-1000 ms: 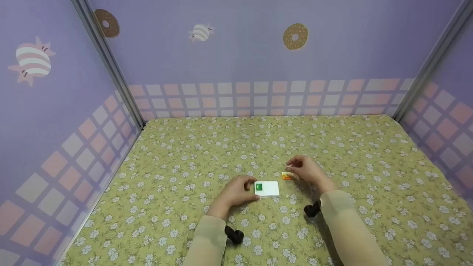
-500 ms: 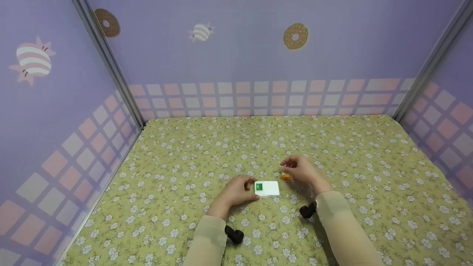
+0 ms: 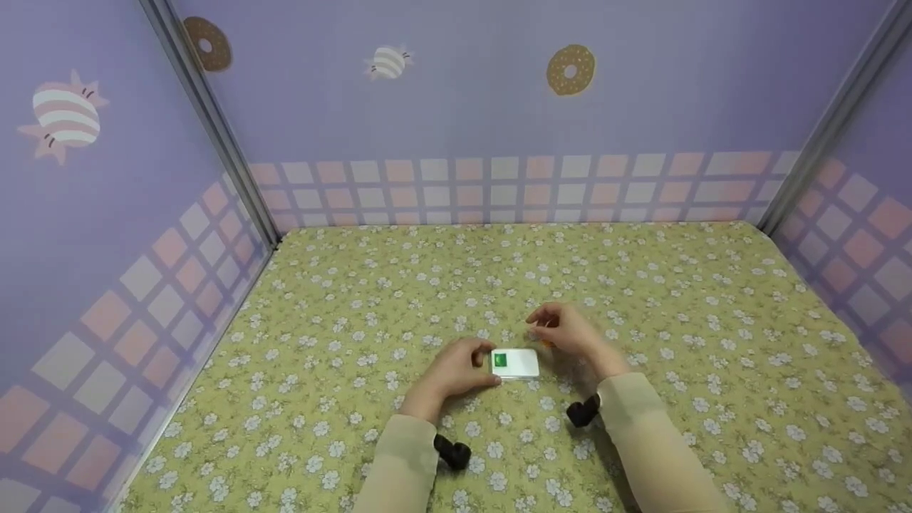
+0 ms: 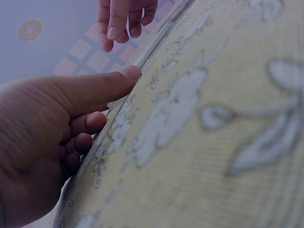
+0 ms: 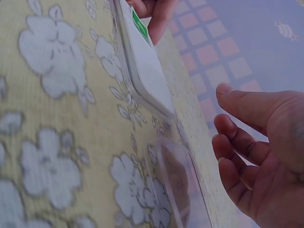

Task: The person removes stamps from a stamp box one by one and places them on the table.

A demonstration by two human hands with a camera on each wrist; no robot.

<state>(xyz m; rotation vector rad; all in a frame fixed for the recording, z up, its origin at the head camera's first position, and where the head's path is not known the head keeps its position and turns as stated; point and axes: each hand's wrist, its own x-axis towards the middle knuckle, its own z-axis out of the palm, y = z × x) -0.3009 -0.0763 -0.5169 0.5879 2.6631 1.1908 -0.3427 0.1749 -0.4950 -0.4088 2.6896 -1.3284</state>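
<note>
Slab point(image 3: 519, 364), white with a green square point(image 3: 500, 360), lying flat on floral cloth point(image 3: 356, 299).
From my remote seat I see the left hand point(image 3: 456, 369) pinching its left end, thumb at the near edge, fingers at the far; the right hand point(image 3: 568, 331), thumb and fingertips apart, holds nothing near a clear plastic piece point(image 5: 178, 185). I judge the slab light, stiff and slick, its face easily scratched, so I'd take it by the long edges.
</note>
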